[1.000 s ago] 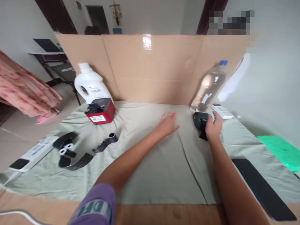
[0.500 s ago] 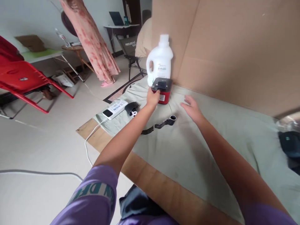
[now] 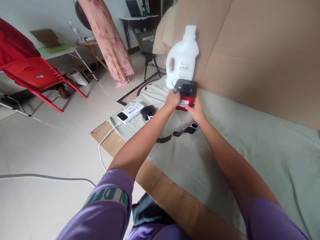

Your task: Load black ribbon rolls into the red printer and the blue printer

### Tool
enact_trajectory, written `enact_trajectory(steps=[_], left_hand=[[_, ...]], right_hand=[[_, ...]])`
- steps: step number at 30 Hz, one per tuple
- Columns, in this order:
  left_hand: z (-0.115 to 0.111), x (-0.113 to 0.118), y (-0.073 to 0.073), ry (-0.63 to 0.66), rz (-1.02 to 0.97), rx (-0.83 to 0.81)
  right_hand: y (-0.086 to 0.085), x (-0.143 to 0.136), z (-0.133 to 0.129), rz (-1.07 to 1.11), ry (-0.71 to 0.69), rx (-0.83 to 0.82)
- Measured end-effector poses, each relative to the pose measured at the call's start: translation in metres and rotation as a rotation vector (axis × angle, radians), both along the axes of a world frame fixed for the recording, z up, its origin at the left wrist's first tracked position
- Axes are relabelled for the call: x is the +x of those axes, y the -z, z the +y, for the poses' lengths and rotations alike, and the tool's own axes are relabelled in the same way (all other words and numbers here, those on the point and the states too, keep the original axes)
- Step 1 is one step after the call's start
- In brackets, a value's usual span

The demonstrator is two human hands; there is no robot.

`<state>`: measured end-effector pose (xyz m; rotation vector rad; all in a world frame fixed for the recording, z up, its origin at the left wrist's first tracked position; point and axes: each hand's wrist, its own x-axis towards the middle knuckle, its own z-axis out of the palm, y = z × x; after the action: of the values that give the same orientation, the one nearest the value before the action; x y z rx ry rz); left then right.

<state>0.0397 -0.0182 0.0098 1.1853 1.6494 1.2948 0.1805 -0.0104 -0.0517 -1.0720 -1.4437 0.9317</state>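
A boxy label printer (image 3: 188, 88), black on top and red below with a white sticker, stands on the cloth-covered table. My left hand (image 3: 173, 100) grips its front left corner, fingers closed against the side. On its right side my right hand (image 3: 196, 109) holds the lower edge, the thumb across the front and the other fingers partly hidden behind. Just behind the printer is a white detergent jug (image 3: 183, 56). Nearer me lie a small black roll (image 3: 194, 127) with a torn strip and a separate curved black strip (image 3: 164, 139).
Left of my arm are a white power strip (image 3: 130, 112) with a cable and a black curled piece (image 3: 148, 112). A cardboard panel (image 3: 262, 60) rises behind the table. A red chair (image 3: 37, 75) and two people are beyond, one in a pink patterned garment (image 3: 110, 43).
My right hand has moved in from the open cloth onto the printer's right side. My left hand stays on the printer's left corner. The camera view has shifted slightly.
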Motion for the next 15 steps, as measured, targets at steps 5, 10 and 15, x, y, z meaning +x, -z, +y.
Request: enact_trajectory(steps=[5,10,15], left_hand=[[-0.04,0.028,-0.021,0.134,0.094,0.092],[-0.107,0.088,-0.04,0.299,0.019,0.357],[-0.176,0.141,-0.024,0.451,0.004,0.462]], right_hand=[[-0.031,0.035,-0.046,-0.053,0.012,0.129],[-0.066,0.102,-0.117,-0.134,0.07,0.214],[-0.066,0.168,-0.207,-0.28,0.258,0.197]])
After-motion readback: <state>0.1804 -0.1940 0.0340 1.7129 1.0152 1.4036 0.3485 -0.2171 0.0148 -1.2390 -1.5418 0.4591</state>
